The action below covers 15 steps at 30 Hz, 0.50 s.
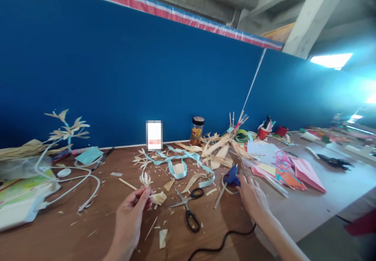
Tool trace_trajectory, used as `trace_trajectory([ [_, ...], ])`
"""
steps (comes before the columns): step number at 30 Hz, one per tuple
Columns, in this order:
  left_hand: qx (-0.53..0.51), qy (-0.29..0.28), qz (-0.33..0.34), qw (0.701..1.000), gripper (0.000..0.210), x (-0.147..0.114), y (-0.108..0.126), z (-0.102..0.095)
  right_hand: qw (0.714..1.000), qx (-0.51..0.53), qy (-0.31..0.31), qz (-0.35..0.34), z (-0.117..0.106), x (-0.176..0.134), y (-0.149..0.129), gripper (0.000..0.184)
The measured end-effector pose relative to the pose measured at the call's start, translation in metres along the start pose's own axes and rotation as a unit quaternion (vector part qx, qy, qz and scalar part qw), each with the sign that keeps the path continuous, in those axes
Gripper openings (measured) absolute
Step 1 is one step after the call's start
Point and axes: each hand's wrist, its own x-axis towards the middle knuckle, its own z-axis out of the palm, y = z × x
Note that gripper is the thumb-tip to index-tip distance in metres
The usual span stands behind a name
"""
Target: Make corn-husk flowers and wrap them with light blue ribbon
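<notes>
My left hand [135, 203] is closed in a pinch on a small pale corn-husk flower [145, 179], its petals spreading above the fingertips. Just right of these fingers lies a curled scrap of husk [159, 198]. My right hand [252, 193] is closed around the back of a blue glue gun [232, 176]; some of its fingers are hidden behind the palm. Between both hands, scissors [185, 202] with black handles lie spread on the brown table. Behind them a light blue ribbon [178, 161] winds among husk pieces.
A black cord [220, 247] runs along the front. A jar [197, 129] with a black lid stands by the blue partition [132, 69]. White cables [95, 186] and a husk-flower stem [69, 129] are left. Pink paper [308, 173] and a red cup [263, 133] are right.
</notes>
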Motion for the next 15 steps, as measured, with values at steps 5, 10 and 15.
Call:
trace_trajectory([
  [5, 0.0, -0.001, -0.01, 1.0, 0.032, -0.002, 0.001, 0.001, 0.988, 0.114, 0.108, -0.006, -0.004, 0.0, 0.013, 0.028],
  [10, 0.001, -0.008, -0.011, 1.0, 0.031, -0.001, 0.0, 0.001, 0.952, 0.24, 0.185, -0.046, -0.011, 0.001, 0.025, 0.035],
  [15, 0.008, -0.011, -0.008, 1.0, 0.031, -0.001, -0.002, 0.0, 0.944, 0.274, 0.17, -0.074, -0.009, 0.001, 0.027, 0.034],
])
